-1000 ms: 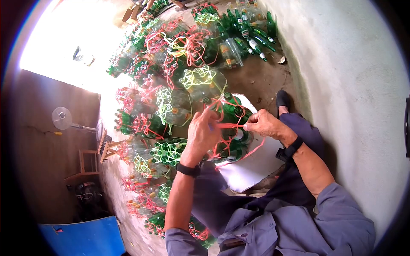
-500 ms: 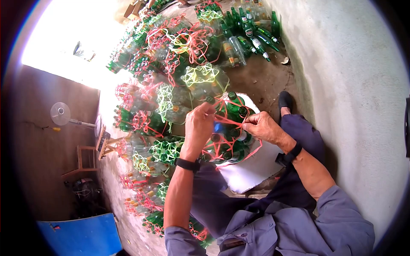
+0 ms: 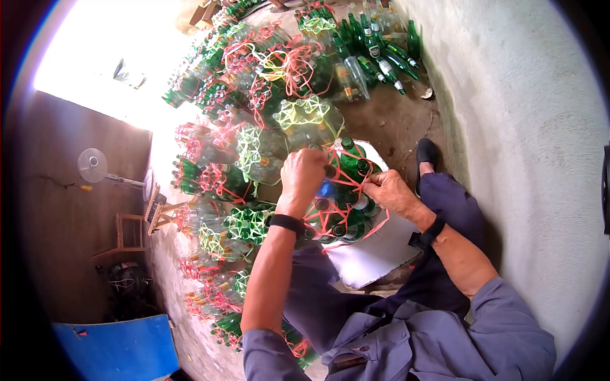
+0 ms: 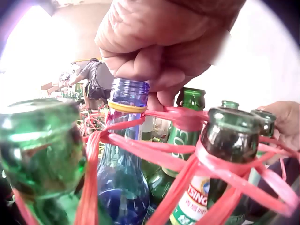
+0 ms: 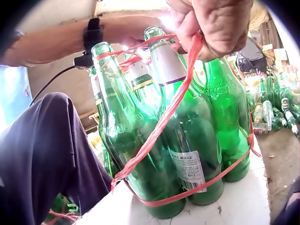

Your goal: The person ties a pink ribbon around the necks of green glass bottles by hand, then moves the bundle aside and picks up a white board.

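A bundle of green bottles (image 3: 351,162) stands on a white board (image 3: 356,263), with red plastic strap (image 5: 180,96) looped round their necks and lower bodies. My right hand (image 3: 391,190) pinches the strap at the near-right side of the bundle, above the bottle tops in the right wrist view. My left hand (image 3: 303,178) is at the bundle's left edge, its fingers curled above a blue bottle (image 4: 124,140). Red strap runs past the blue neck to those fingertips (image 4: 164,99), which grip it; part of the grip is hidden behind the hand.
Many strapped bundles of bottles (image 3: 305,114) cover the floor to the left and ahead. Loose green bottles (image 3: 387,60) stand and lie by the wall (image 3: 508,127). A fan (image 3: 93,165), a wooden stool (image 3: 159,213) and a blue panel (image 3: 117,349) are at left.
My left hand has shifted forward off the bundle's middle, uncovering the blue bottle. The strap stretched between both hands earlier now lies across the bottle necks. My right hand has barely moved.
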Motion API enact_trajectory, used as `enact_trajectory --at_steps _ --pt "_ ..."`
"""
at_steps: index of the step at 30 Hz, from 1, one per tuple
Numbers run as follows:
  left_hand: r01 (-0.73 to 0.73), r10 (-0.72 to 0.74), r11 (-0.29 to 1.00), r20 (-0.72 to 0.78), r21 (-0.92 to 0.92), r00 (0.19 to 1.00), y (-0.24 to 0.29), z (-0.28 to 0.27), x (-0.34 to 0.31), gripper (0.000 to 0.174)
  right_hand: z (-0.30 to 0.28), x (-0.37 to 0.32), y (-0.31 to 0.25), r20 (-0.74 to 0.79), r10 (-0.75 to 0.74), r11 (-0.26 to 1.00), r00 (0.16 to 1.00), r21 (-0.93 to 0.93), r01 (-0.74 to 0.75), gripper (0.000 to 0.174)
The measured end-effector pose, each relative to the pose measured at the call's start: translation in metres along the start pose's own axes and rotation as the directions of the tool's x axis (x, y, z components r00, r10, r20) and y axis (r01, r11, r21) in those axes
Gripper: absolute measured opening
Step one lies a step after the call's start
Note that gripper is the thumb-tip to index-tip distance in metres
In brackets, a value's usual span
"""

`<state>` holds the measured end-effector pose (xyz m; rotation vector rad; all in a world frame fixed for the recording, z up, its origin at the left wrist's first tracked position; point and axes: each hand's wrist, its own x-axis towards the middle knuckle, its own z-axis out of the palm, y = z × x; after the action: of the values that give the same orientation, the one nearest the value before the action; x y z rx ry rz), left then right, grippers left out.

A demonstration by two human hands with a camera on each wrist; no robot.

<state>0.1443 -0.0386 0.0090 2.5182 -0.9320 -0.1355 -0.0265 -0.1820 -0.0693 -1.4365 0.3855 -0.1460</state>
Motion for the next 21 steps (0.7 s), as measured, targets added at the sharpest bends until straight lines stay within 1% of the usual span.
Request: enact_trajectory --at_steps 1,2,3,4,6,8,10,12,13,15,16,18,19,20,21 --pt "0.002 -0.003 1.000 0.031 0.019 1.000 0.003 -0.002 0.002 0.019 -0.001 0.000 0.000 -0.001 -0.002 1.000 1.000 -0.001 0.002 0.025" --pt "0.004 -0.007 0.999 0.065 0.038 0.998 0.005 -0.003 0.002 0.020 -0.002 0.000 0.002 -0.015 0.001 0.999 1.000 -0.043 -0.002 0.025" --pt "0.003 -0.006 0.999 0.065 0.039 0.998 0.004 -0.001 0.001 0.020 -0.003 -0.001 0.003 -0.027 0.004 0.996 1.000 -0.085 -0.006 0.024" --pt "-0.001 -0.003 0.999 0.071 0.053 0.998 0.002 0.000 0.001 0.020 -0.004 -0.002 0.004 -0.026 0.002 0.996 1.000 -0.084 -0.004 0.024" --pt "-0.007 0.002 0.997 0.071 0.072 0.997 0.001 0.000 -0.001 0.019 -0.007 -0.005 0.003 -0.019 -0.014 0.984 1.000 -0.181 0.010 0.028" --pt "-0.083 0.081 0.994 0.032 0.078 0.996 0.002 0.001 -0.006 0.018 -0.007 -0.013 0.002 -0.026 0.007 0.983 1.000 -0.186 -0.011 0.031" --pt "-0.110 0.107 0.990 0.036 0.086 0.994 0.002 0.001 -0.013 0.018 -0.009 -0.019 0.001 -0.034 0.029 0.981 0.999 -0.193 -0.035 0.034" --pt "-0.117 0.115 0.992 0.037 0.039 0.993 0.004 0.000 -0.024 0.030 -0.013 -0.022 -0.001 0.006 -0.024 0.977 1.000 -0.210 0.025 0.039" --pt "-0.118 0.117 0.992 0.034 0.040 0.993 0.007 0.001 -0.032 0.030 -0.013 -0.024 -0.003 0.007 -0.028 0.977 1.000 -0.210 0.028 0.039" --pt "-0.112 0.107 0.992 -0.087 -0.057 0.990 0.015 0.008 -0.053 0.049 -0.012 -0.028 -0.008 0.013 0.000 0.977 1.000 -0.211 0.002 0.043" --pt "-0.113 0.108 0.992 -0.090 -0.055 0.990 0.019 0.012 -0.066 0.049 -0.011 -0.028 -0.006 0.013 -0.003 0.977 1.000 -0.211 0.006 0.043" --pt "-0.154 0.154 0.988 -0.077 0.000 0.985 0.026 0.021 -0.093 0.064 -0.009 -0.025 0.005 0.027 -0.060 0.973 0.998 -0.222 0.065 0.042" --pt "-0.154 0.155 0.988 -0.060 0.020 0.986 0.036 0.021 -0.105 0.068 -0.009 -0.024 0.008 0.029 -0.062 0.973 0.998 -0.223 0.067 0.042" --pt "-0.152 0.153 0.988 -0.043 0.040 0.987 0.045 0.021 -0.117 0.073 -0.009 -0.024 0.011 0.033 -0.131 0.959 0.991 -0.249 0.135 0.042" --pt "-0.171 0.180 0.974 -0.048 0.150 0.982 0.051 0.025 -0.126 0.083 -0.008 -0.023 0.013 0.041 -0.200 0.940 0.979 -0.274 0.203 0.042"
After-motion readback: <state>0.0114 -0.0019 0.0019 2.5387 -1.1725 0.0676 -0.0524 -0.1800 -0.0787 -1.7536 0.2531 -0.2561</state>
